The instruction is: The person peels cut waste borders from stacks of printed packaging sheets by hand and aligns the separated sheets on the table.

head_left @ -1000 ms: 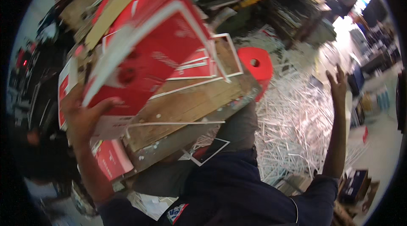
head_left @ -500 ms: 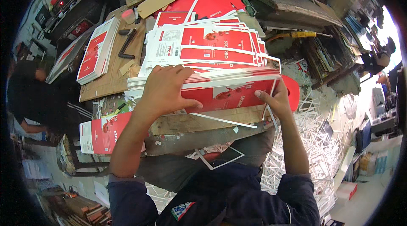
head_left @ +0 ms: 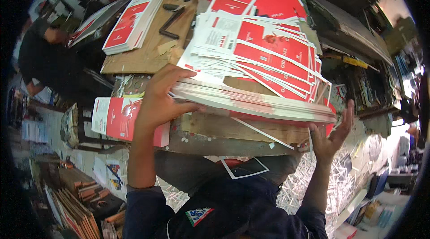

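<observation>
A thick stack of printed card sheets (head_left: 255, 102) lies almost level in front of me, its pale layered edge toward me and a red underside just showing. Wrapped round the stack's left end is my left hand (head_left: 163, 97), thumb below and fingers on top. My right hand (head_left: 331, 131) is at the right end, fingers spread upward and apart, with the thumb at or close to the stack's lower corner. Behind the stack, a fanned pile of red-and-white printed sheets (head_left: 273, 44) covers much of the bench.
A neat stack of red-and-white sheets (head_left: 134, 21) stands far left, beside a dark crank-shaped tool (head_left: 171, 23). More printed sheets (head_left: 117, 120) rest near left. Paper trimmings (head_left: 309, 185) cover the floor at right. Another person (head_left: 49, 55) is at the left.
The stack has tipped from showing its red printed face to showing its layered edge. My right hand has opened from its grip. The whole view has shifted somewhat.
</observation>
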A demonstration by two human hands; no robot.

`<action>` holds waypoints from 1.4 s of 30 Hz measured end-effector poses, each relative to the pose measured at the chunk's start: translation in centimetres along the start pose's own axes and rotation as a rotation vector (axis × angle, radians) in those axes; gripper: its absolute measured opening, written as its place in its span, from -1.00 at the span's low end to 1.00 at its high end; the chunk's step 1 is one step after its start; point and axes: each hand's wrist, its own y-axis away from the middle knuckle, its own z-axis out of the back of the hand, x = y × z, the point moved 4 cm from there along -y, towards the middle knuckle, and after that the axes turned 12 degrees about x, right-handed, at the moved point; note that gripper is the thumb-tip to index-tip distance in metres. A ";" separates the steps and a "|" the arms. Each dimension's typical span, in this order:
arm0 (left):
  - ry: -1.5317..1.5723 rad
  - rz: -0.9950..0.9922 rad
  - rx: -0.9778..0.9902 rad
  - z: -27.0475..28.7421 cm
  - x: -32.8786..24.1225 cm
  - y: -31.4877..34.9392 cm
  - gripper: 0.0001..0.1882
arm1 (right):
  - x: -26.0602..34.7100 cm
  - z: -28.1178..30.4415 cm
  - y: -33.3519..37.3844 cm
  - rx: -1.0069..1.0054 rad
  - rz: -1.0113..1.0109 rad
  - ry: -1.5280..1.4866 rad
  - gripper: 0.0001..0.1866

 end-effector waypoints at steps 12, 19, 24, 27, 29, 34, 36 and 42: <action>0.138 -0.153 -0.432 -1.6 0.9 2.7 -0.29 | 10.5 1.4 -3.6 0.485 0.233 -0.106 -0.80; 0.281 -0.207 -0.476 -2.8 2.1 3.3 -0.34 | 15.1 -3.9 -7.7 0.833 0.326 0.013 -0.41; 0.439 -0.204 -0.567 -3.4 1.9 3.5 -0.38 | 13.6 -8.7 -8.0 0.888 0.203 0.304 0.04; 0.661 -0.062 -0.715 -4.7 2.6 3.7 -0.55 | 13.8 -9.1 -7.9 0.819 0.258 0.284 -0.01; 1.067 0.054 -0.803 -5.0 3.0 3.3 -0.61 | 13.5 -9.3 -8.1 0.813 0.262 0.313 -0.17; 1.014 0.071 -0.839 -5.2 4.1 4.0 -0.65 | 13.3 -9.8 -8.0 0.768 0.267 0.336 -0.26; 1.100 0.089 -0.730 -5.2 4.5 4.2 -0.70 | 12.7 -9.9 -7.9 0.826 0.191 0.363 -0.29; 0.935 0.145 -0.813 -5.3 5.7 5.2 -0.75 | 13.2 -9.7 -8.1 0.767 0.205 0.316 -0.32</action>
